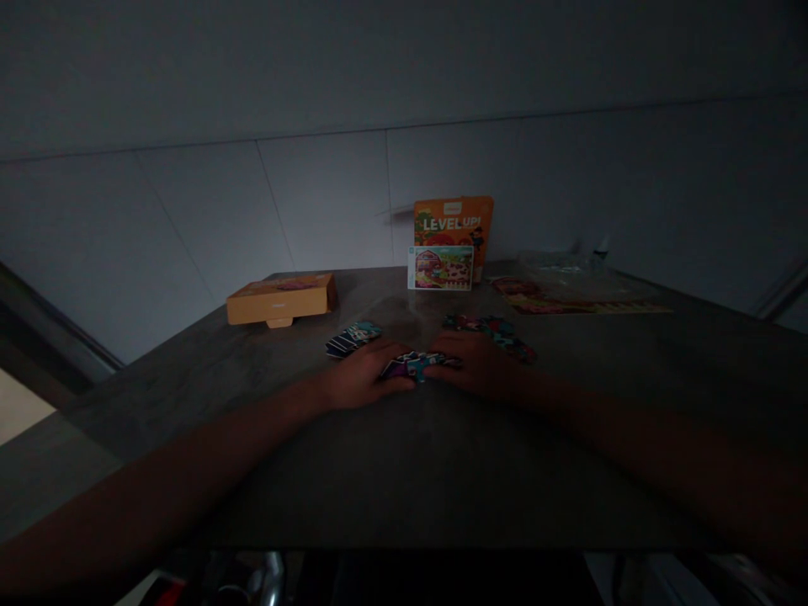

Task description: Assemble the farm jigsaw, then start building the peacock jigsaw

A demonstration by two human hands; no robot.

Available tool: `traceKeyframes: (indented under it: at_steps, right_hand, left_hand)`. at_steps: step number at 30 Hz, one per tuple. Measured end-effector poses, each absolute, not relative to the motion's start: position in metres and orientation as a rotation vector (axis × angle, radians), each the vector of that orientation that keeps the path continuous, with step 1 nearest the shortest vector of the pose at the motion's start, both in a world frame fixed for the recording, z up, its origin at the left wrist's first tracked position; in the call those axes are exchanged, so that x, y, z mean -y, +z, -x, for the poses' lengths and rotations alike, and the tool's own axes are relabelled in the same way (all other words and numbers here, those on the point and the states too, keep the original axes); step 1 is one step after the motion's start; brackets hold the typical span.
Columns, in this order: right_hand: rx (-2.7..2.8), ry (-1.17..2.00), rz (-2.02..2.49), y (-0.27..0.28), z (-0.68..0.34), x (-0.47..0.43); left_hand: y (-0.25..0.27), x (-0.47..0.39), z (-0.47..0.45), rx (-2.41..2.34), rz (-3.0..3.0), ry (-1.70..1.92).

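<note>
Two bare forearms [240, 450] reach from the lower corners over the wide, dark grey table [404, 471]. At its far right lies a flat, reddish-brown printed sheet [530, 300], with crumpled clear plastic [549, 263] on its far side. At the far left an orange cardboard box [278, 303] lies flat. Near the pale panelled wall [334, 202] stands an orange package marked "LEVEL UP!" [451, 210], and before it a white-edged rectangular card [440, 268] with a farm picture.

At the middle, the left hand [357, 376] and the right hand [476, 362] grasp small flat colourful printed pieces [418, 365] between thumb and fingers. Just beyond the left hand is a fanned stack of dark-edged pieces [353, 337]; behind the right, a loose multicoloured pile [508, 332], partly covered by it.

For good handling, it seems best to grip lightly, level the edges against the tabletop, and not brush the neighbouring piles.

Dim light makes the prints hard to read. Some fingertips are hidden, so how firmly they press cannot be told. The upper arms are cut off.
</note>
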State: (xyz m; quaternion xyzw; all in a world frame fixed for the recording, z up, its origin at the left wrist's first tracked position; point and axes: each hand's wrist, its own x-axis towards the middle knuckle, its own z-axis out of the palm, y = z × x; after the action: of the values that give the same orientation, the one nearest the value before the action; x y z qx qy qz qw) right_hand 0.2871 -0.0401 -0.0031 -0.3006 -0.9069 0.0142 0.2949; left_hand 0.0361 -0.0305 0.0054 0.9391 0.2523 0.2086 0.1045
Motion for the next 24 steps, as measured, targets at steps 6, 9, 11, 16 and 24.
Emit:
traceKeyframes:
  at_steps: [6,9,11,16,24]
  right_hand:
    - [2.391,-0.020,0.761,-0.0030,-0.2875,0.0435]
    - [2.318,-0.072,0.710,-0.0029,-0.2879,0.0466]
    - [2.303,-0.079,0.713,-0.0023,-0.2877,0.0473]
    - [2.425,-0.005,0.873,-0.0018,-0.2868,0.0429]
    - [2.393,0.020,0.982,-0.0050,-0.2875,0.0394]
  left_hand:
    - [0.0062,0.0321,-0.0351,-0.803,-2.700,0.670]
    - [0.0101,0.0358,-0.0348,-0.819,-2.665,0.732]
    - [0.0113,0.0370,-0.0347,-0.824,-2.653,0.740]
    - [0.0062,0.0325,-0.0342,-0.781,-2.672,0.666]
    - [0.0038,0.0284,-0.0331,-0.783,-2.672,0.737]
